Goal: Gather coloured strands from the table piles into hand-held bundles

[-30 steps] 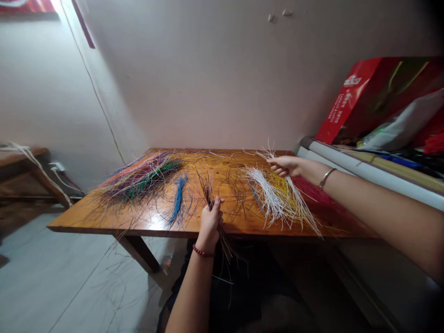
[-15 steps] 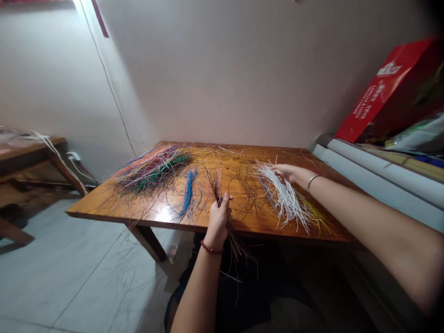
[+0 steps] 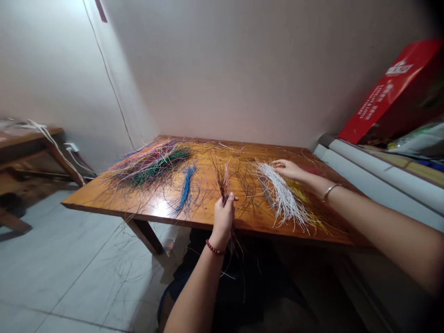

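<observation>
My left hand point(image 3: 224, 215), with a red bead bracelet at its wrist, is closed round a bundle of dark brown strands point(image 3: 221, 178) near the table's front edge. The strands stick up above the fist and hang below it. At the right, my right hand point(image 3: 286, 169) rests at the upper end of a white strand bundle point(image 3: 282, 192). Its fingers are bent close together, and whether they pinch any strand is too small to tell. Yellow strands point(image 3: 314, 217) lie under and beside the white ones. Loose brown strands point(image 3: 247, 187) are spread between the hands.
A blue bundle point(image 3: 186, 189) lies left of centre on the wooden table point(image 3: 208, 221). Green point(image 3: 152, 171), pink and purple strands are heaped at the far left. A red box point(image 3: 388, 92) and pale rolls point(image 3: 378, 171) stand at the right.
The view has shifted slightly. My left hand has moved a little to the right with the brown bundle. My right hand stays by the white bundle, and more yellow strands show beside it.
</observation>
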`<state>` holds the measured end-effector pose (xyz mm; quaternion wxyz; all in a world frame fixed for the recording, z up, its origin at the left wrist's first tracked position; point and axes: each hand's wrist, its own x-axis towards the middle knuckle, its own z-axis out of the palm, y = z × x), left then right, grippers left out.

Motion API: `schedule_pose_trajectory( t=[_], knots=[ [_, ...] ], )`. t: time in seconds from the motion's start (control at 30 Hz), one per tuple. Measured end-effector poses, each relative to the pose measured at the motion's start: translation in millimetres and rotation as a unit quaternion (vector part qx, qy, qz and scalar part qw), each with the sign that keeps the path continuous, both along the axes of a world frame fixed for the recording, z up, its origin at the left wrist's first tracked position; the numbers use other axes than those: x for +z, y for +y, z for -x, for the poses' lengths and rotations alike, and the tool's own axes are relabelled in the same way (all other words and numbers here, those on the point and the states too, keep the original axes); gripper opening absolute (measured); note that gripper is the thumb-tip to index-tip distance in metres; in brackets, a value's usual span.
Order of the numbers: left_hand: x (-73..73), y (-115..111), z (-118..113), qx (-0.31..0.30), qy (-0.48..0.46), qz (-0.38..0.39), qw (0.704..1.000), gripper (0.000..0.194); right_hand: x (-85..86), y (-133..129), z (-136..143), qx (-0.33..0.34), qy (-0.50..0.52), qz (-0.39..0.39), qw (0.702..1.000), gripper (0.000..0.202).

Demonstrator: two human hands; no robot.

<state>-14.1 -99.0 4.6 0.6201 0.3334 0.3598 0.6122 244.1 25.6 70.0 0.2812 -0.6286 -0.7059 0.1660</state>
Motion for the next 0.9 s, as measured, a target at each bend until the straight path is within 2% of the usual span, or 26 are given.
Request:
schedule_pose_trajectory(
  t=[0.07,0.13,0.27,0.5,0.6,0.73,0.9],
  knots=[
    [0.0,1,-1,-0.001,0.003,-0.002,1.000,0.040,3.2,-19,4,0.044,-0.152,-0.049,0.986,0.028],
    [0.2,2,0,-0.006,-0.004,-0.002,1.000,0.039,5.5,-39,12,0.102,-0.266,-0.087,0.955,0.026],
    [1.1,3,3,-0.019,-0.021,-0.001,1.000,0.038,0.8,-64,33,0.173,-0.377,-0.106,0.904,0.021],
    [1.9,2,6,-0.027,-0.033,0.003,0.999,0.038,-19.7,-58,61,0.192,-0.395,-0.100,0.893,0.015],
    [2.4,2,7,-0.036,-0.042,-0.002,0.998,0.038,-21.5,-56,69,0.184,-0.404,-0.092,0.891,0.008],
    [2.6,2,8,-0.037,-0.048,0.010,0.998,0.038,-5.7,-56,65,0.175,-0.392,-0.100,0.898,0.010],
    [1.5,4,10,-0.045,-0.061,0.016,0.997,0.038,24.9,-64,31,0.149,-0.371,-0.114,0.909,0.013]
  ],
)
